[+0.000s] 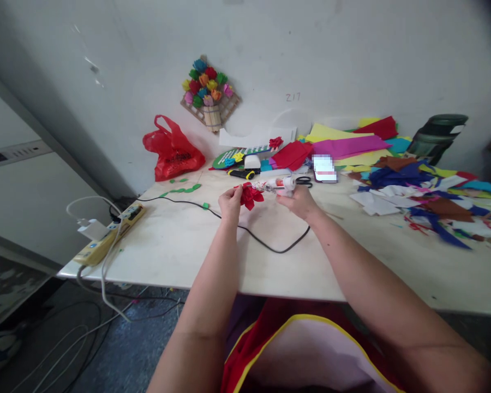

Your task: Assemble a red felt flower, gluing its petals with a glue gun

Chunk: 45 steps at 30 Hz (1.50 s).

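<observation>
Over the middle of the table, my left hand (230,204) pinches a red paper flower (251,196) by its left side. My right hand (299,202) is wrapped round a white hot glue gun (281,185), whose nozzle points left at the flower. The nozzle tip is close to the petals; whether it touches them I cannot tell. A black cord (280,251) loops over the table below both hands and runs left to the power strip. Black-handled scissors (303,181) lie just behind my right hand.
A yellow power strip (106,234) with a white charger sits at the left edge. Behind are a red plastic bag (175,153), a yellow-black box cutter (242,174) and a phone (325,169). Coloured scraps (433,196) and a dark bottle (437,136) fill the right. Paper flowers (207,84) hang on the wall.
</observation>
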{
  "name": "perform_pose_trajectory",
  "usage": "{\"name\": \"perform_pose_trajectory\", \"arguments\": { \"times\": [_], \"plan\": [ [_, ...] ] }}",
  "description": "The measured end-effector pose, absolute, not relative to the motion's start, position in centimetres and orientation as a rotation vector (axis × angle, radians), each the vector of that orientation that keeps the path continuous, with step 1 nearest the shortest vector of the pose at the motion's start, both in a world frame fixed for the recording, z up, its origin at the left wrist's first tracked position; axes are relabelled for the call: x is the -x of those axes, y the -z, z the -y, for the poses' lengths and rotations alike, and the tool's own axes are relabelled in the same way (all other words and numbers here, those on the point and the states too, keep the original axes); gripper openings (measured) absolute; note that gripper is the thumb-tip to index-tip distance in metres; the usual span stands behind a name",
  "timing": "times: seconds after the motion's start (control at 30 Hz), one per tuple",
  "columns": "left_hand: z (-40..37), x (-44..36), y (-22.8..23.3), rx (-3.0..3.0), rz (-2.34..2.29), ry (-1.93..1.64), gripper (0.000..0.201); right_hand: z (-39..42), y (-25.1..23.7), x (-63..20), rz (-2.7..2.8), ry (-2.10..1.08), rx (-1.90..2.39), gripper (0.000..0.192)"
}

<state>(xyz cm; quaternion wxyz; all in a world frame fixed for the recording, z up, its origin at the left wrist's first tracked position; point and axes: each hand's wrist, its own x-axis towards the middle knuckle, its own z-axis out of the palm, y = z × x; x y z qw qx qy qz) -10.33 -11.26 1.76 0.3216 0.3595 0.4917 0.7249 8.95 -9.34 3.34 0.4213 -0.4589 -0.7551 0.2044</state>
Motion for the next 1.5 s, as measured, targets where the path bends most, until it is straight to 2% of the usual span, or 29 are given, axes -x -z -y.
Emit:
{"name": "perform_pose_trajectory", "arguments": {
  "times": [0.17, 0.37, 0.67, 0.93, 1.23, 1.5],
  "plan": [
    [11.6, 10.2, -1.9, -0.906, -1.191, -1.896, 0.037, 9.6, -3.7, -8.9, 1.655, -0.937, 0.912, 0.016],
    [11.6, 10.4, -1.9, -0.880, -1.147, -1.925, 0.032, 9.0, -3.3, -9.0, 1.463, -1.001, 0.912, 0.019],
    [11.5, 10.7, -1.9, -0.864, -1.085, -1.949, 0.037, 7.3, -1.3, -9.2, 1.566, -0.617, 1.421, 0.037],
    [11.5, 10.8, -2.0, -0.864, -0.994, -1.930, 0.037, 8.4, -1.6, -8.8, 1.859, -0.265, 1.661, 0.040],
    [11.3, 10.9, -2.2, -0.880, -0.907, -2.030, 0.038, 8.0, -0.4, -7.8, 2.356, 0.047, 1.396, 0.054],
    [12.0, 9.8, -2.5, -1.040, -0.937, -1.841, 0.040, 8.5, 0.3, -6.6, 2.556, 0.103, 1.303, 0.044]
  ]
}}
